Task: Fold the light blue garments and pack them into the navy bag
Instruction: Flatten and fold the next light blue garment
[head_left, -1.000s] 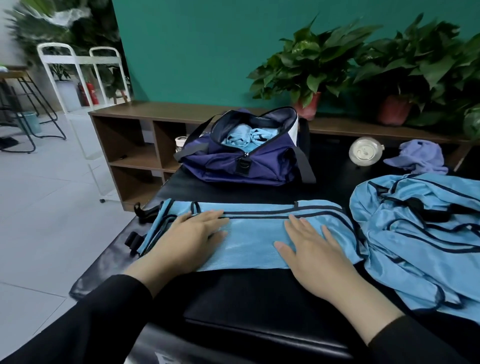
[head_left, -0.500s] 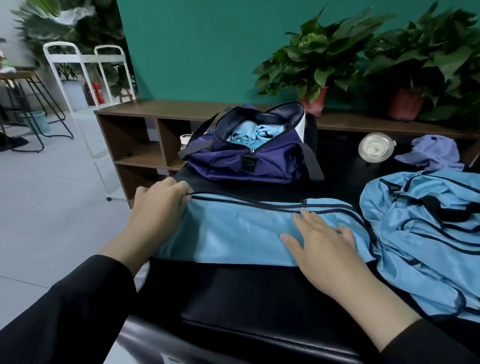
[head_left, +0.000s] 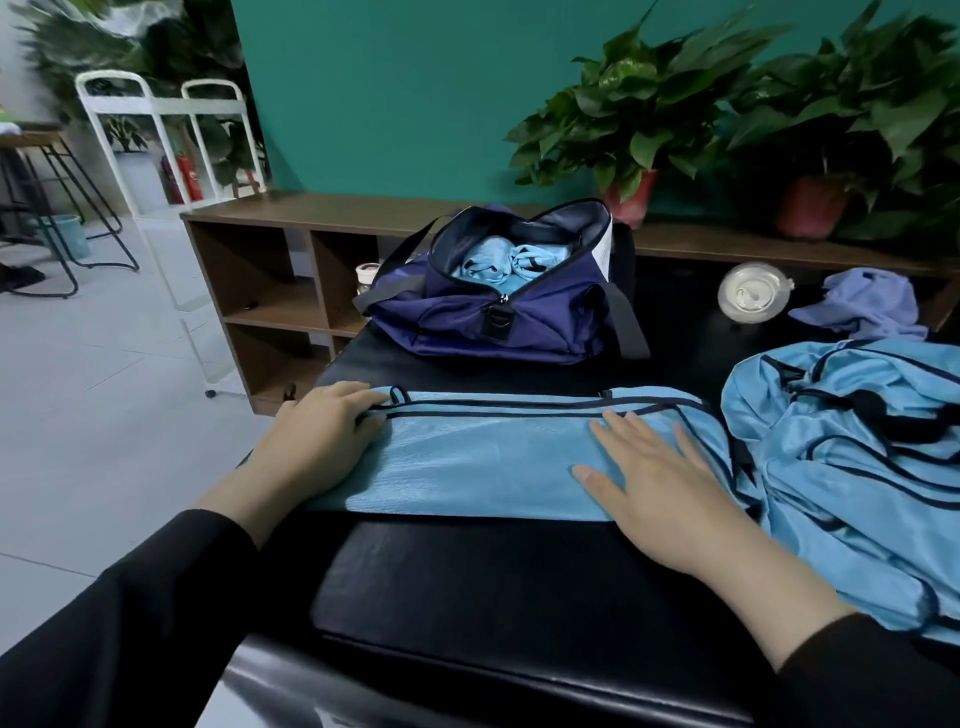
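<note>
**Slippery fold at the bench edge, with more cloth crowding in from the right**

Head view: a light blue garment (head_left: 498, 457), already folded into a long narrow strip with dark piping along its far edge, lay across the middle of the frame on the black padded bench (head_left: 467, 587). The left hand (head_left: 322, 436) sat on the strip's left end, at the corner of the bench, fingers curled over the piped edge; whether that grip truly pinched the cloth or only pressed on it was hard to tell from this angle. The right hand (head_left: 660, 483) lay flat on the strip's right part, fingers straight and spread, holding nothing.

The fabric looked thin and slick, so the likeliest trouble was the layers sliding apart when one end was lifted over, leaving a skewed fold. The left end lay at the bench corner above the floor, and a loose hold there could let it slip off. At the right of the frame a second, unfolded pile of light blue cloth (head_left: 857, 467) touched the strip's end; its drawcords could snag and drag along.

The navy bag (head_left: 498, 322) stood open in the upper middle, well behind the strip, with blue cloth already bunched inside, so a bulky fold might not seat cleanly.
</note>
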